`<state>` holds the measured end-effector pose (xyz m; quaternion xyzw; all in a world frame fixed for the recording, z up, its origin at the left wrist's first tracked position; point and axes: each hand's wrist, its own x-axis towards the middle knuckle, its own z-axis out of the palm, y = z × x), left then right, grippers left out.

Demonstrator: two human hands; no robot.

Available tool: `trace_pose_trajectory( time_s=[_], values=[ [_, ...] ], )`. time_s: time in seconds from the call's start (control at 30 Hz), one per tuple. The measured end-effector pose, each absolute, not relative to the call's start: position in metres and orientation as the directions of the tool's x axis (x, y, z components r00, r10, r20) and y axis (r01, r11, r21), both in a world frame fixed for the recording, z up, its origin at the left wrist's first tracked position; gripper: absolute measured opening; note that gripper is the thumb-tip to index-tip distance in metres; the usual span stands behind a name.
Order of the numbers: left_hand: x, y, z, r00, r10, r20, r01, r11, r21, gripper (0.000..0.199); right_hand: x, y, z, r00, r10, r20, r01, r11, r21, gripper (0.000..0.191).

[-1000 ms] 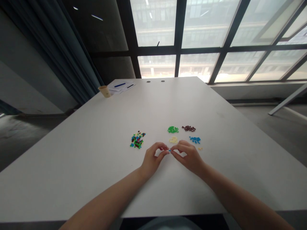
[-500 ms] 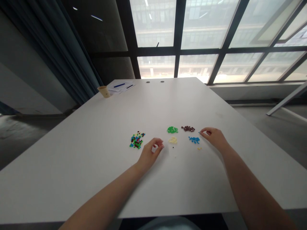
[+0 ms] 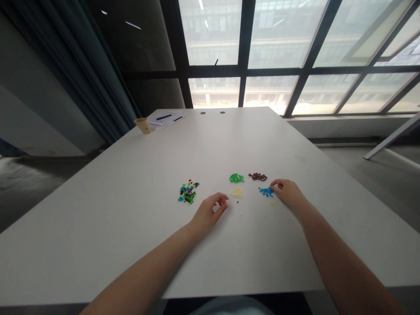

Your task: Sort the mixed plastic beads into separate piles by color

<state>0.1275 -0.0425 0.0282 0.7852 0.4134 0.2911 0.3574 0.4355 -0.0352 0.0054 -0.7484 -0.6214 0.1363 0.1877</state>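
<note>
My right hand has thumb and forefinger pinched at the right edge of a small pile of blue pieces. A small blue piece appears to be in that pinch, blending with the pile. My left hand hovers low over the table, fingers curved and thumb apart, with nothing between them. Just beyond its fingertips lies a pile of pale yellow pieces. Green pieces and dark brown pieces form two piles farther back. A mixed-colour heap sits left of my left hand.
On the white table, a few yellow-orange bits, a dark speck and a whitish bit lie near the piles. A tan cup and papers with pens are at the far left.
My right hand has come down and slightly left, bringing the blue piece from beside the pile to its edge. My left hand has shifted a little right and toward me.
</note>
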Motion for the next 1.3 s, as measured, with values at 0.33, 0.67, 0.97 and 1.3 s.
trace_pose_trajectory(
  time_s=[0.33, 0.67, 0.97, 1.3],
  values=[
    [0.114, -0.026, 0.031, 0.353, 0.899, 0.261, 0.521, -0.42, 0.743, 0.019, 0.434, -0.036, 0.011, 0.218, 0.972, 0.091, 0.855, -0.145, -0.498, 0.029],
    [0.045, 0.031, 0.021, 0.163, 0.975, 0.151, 0.814, -0.22, 0.537, 0.014, 0.419, -0.04, 0.019, 0.22, 0.945, 0.241, 0.878, -0.084, -0.471, 0.041],
    [0.05, 0.024, 0.019, 0.263, 0.964, -0.035, 0.881, -0.225, 0.417, 0.018, 0.411, -0.041, 0.021, 0.188, 0.959, 0.212, 0.877, -0.067, -0.476, 0.041],
    [0.065, 0.02, 0.021, 0.252, 0.967, 0.036, 0.582, -0.181, 0.793, 0.021, 0.408, -0.042, 0.022, 0.154, 0.961, 0.228, 0.876, -0.026, -0.482, 0.04]
  ],
)
